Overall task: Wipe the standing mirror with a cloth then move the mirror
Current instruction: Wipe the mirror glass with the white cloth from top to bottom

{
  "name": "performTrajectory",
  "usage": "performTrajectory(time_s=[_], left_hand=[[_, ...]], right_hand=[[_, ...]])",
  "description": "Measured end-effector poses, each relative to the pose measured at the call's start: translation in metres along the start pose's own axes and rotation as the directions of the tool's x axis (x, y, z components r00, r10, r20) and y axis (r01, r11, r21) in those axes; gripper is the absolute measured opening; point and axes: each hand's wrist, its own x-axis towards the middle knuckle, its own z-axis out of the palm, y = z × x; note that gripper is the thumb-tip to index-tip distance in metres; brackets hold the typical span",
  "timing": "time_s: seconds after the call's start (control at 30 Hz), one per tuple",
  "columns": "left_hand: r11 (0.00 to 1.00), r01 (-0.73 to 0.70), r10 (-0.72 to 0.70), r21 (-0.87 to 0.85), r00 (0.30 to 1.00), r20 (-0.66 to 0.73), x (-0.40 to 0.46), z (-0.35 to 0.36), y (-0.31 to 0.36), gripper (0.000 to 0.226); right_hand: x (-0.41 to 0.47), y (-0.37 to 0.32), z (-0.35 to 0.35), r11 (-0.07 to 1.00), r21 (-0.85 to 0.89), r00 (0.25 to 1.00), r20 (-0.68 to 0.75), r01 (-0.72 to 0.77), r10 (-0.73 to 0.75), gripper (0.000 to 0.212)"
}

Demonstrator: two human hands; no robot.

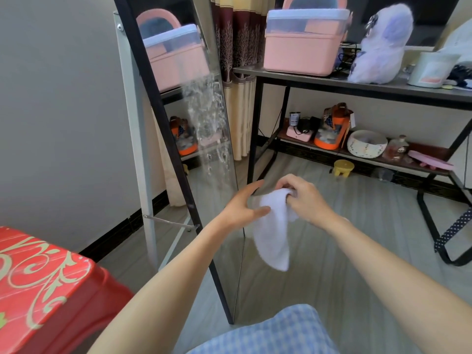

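Observation:
A tall standing mirror (178, 118) with a black frame and a white rear leg stands left of centre, seen at a steep angle. Wet streaks and droplets cover its glass near the right edge. A white cloth (273, 231) hangs in front of the mirror's lower right edge. My right hand (304, 198) grips the cloth's top with curled fingers. My left hand (242, 205) reaches to the cloth with fingers nearly straight, its thumb touching the cloth's left side.
A red plastic stool (43, 282) stands at the lower left. A black-framed table (357, 85) at the right carries a pink box (301, 47) and a plush toy (383, 47); its low shelf holds small items. A yellow mini stool (343, 167) sits on the grey floor.

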Motion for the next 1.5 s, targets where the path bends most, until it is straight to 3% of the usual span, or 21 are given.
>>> performTrajectory(time_s=[0.07, 0.13, 0.2, 0.27, 0.33, 0.43, 0.57, 0.63, 0.73, 0.83, 0.9, 0.97, 1.03, 1.13, 1.17, 1.27, 1.33, 1.43, 1.5], left_hand=[[0.999, -0.022, 0.022, -0.025, 1.000, 0.009, -0.001, 0.001, 0.003, 0.052], [1.000, -0.012, 0.012, 0.002, 0.998, -0.067, -0.002, 0.002, 0.007, 0.023], [0.997, 0.010, 0.005, 0.070, 0.976, -0.218, -0.001, 0.001, 0.009, 0.017], [0.998, 0.034, -0.012, 0.055, 0.933, -0.359, -0.002, -0.002, 0.012, 0.020], [0.999, 0.030, -0.046, -0.039, 0.875, -0.483, -0.002, -0.007, 0.018, 0.025], [0.994, -0.019, -0.048, -0.105, 0.795, -0.605, -0.004, -0.016, 0.026, 0.027], [0.989, -0.079, -0.019, -0.125, 0.769, -0.639, -0.003, -0.025, 0.035, 0.028], [0.987, -0.039, -0.066, -0.155, 0.783, -0.618, -0.002, -0.031, 0.037, 0.027], [0.985, 0.108, -0.163, -0.135, 0.846, -0.508, 0.001, -0.041, 0.035, 0.031], [0.987, 0.142, -0.098, 0.076, 0.904, -0.415, -0.002, -0.047, 0.037, 0.036], [0.876, 0.161, 0.047, 0.454, 0.910, -0.412, -0.004, -0.053, 0.042, 0.035], [0.623, 0.180, 0.325, 0.761, 0.826, -0.461, -0.009, -0.062, 0.048, 0.027], [0.420, 0.182, 0.574, 0.889, 0.705, -0.416, -0.013, -0.073, 0.056, 0.017], [0.303, 0.182, 0.725, 0.935, 0.594, -0.350, -0.016, -0.096, 0.064, 0.001], [0.293, 0.206, 0.750, 0.934, 0.556, -0.358, -0.019, -0.104, 0.067, 0.009], [0.343, 0.231, 0.816, 0.911, 0.407, -0.410, -0.029, -0.126, 0.070, 0.033], [0.449, 0.234, 0.787, 0.862, 0.354, -0.506, -0.033, -0.138, 0.073, 0.044], [0.712, 0.237, 0.575, 0.661, 0.342, -0.743, -0.034, -0.154, 0.081, 0.058], [0.805, 0.196, 0.465, 0.560, 0.376, -0.801, -0.032, -0.157, 0.086, 0.063]], right_hand=[[-0.001, -0.007, 0.001, 0.985, 0.165, 0.998, -0.047, -0.043, 0.052, 0.022], [0.001, -0.012, 0.005, 0.933, 0.336, 0.986, -0.052, -0.133, 0.159, 0.014], [0.001, -0.017, 0.010, 0.728, 0.626, 0.952, 0.087, -0.280, 0.292, 0.009], [0.001, -0.017, 0.018, 0.446, 0.823, 0.928, 0.248, -0.353, 0.277, 0.035], [-0.001, -0.019, 0.025, 0.379, 0.845, 0.926, 0.334, -0.378, 0.178, 0.041], [-0.003, -0.025, 0.035, 0.395, 0.816, 0.904, 0.411, -0.422, 0.117, 0.044], [-0.001, -0.039, 0.037, 0.450, 0.788, 0.905, 0.402, -0.420, 0.140, 0.022], [0.003, -0.043, 0.034, 0.443, 0.813, 0.925, 0.323, -0.378, 0.198, 0.013], [0.011, -0.047, 0.024, 0.386, 0.880, 0.956, 0.214, -0.278, 0.200, 0.019], [0.020, -0.053, 0.014, 0.401, 0.887, 0.969, 0.167, -0.229, 0.183, 0.019], [0.030, -0.059, 0.009, 0.502, 0.841, 0.969, 0.096, -0.201, 0.228, 0.015], [0.042, -0.068, 0.003, 0.675, 0.722, 0.961, -0.051, -0.152, 0.271, 0.018], [0.055, -0.082, -0.001, 0.726, 0.681, 0.949, -0.161, -0.092, 0.271, 0.034], [0.074, -0.113, -0.007, 0.731, 0.683, 0.937, -0.260, 0.007, 0.235, 0.041], [0.083, -0.124, -0.009, 0.745, 0.664, 0.933, -0.303, 0.060, 0.195, 0.042], [0.106, -0.162, -0.018, 0.766, 0.607, 0.911, -0.405, 0.211, 0.070, 0.040], [0.117, -0.186, -0.024, 0.761, 0.585, 0.902, -0.432, 0.278, 0.003, 0.037], [0.125, -0.221, -0.026, 0.736, 0.564, 0.889, -0.443, 0.374, -0.113, 0.044], [0.126, -0.234, -0.019, 0.745, 0.520, 0.888, -0.406, 0.418, -0.215, 0.052]])
